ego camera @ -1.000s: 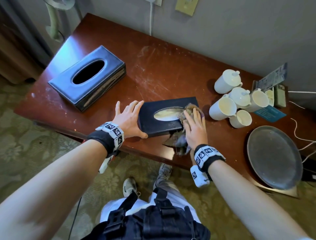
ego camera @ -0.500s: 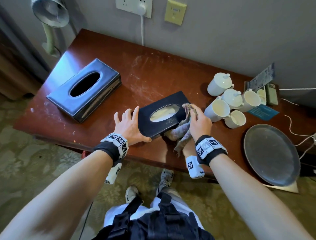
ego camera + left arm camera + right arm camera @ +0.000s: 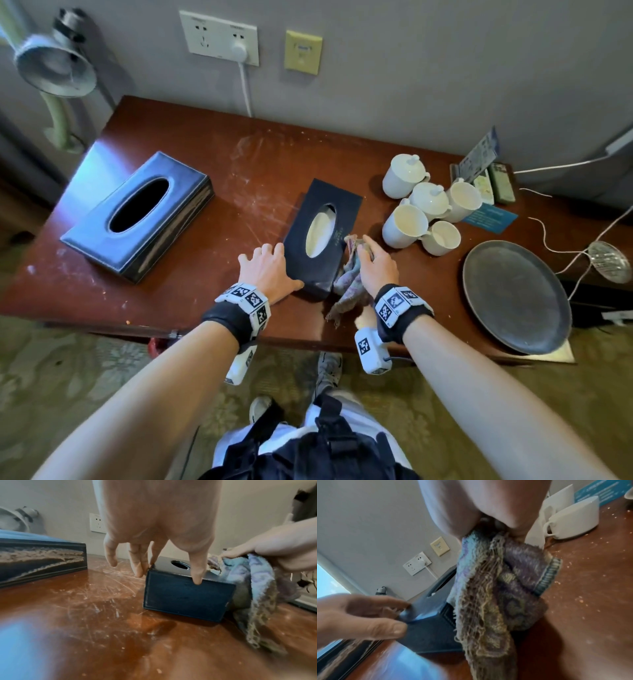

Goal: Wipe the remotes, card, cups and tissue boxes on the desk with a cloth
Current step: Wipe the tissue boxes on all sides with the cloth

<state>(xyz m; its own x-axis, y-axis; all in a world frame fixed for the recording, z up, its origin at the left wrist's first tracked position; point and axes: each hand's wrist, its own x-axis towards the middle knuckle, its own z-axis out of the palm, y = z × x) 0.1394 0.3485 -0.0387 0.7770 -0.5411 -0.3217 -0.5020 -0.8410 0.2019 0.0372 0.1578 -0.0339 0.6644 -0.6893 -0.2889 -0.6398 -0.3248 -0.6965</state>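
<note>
A small dark tissue box (image 3: pixel 322 236) lies mid-desk, its long side pointing away from me. My left hand (image 3: pixel 270 263) steadies it with straight fingers: thumb (image 3: pixel 197 574) on the near end's top edge, the other fingers (image 3: pixel 139 568) at its left corner. Gripped in my right hand (image 3: pixel 371 255) is a frayed purple and blue cloth (image 3: pixel 349 284), pressed against the box's right side (image 3: pixel 488 588). The large dark tissue box (image 3: pixel 137 216) sits at the left. White cups (image 3: pixel 421 205), a blue card (image 3: pixel 489 217) and remotes (image 3: pixel 501 181) stand at the right rear.
A grey round plate (image 3: pixel 517 294) lies at the right front, partly over the desk edge. Thin cables (image 3: pixel 561 246) and a small glass dish (image 3: pixel 609 262) are at the far right. A lamp (image 3: pixel 54 65) stands off the left rear corner. The scratched desk top (image 3: pixel 246 171) shows between the boxes.
The small tissue box has turned from lying crosswise to pointing away from me. My right hand and the cloth went from its top to its right side. My left hand stayed at its near-left corner.
</note>
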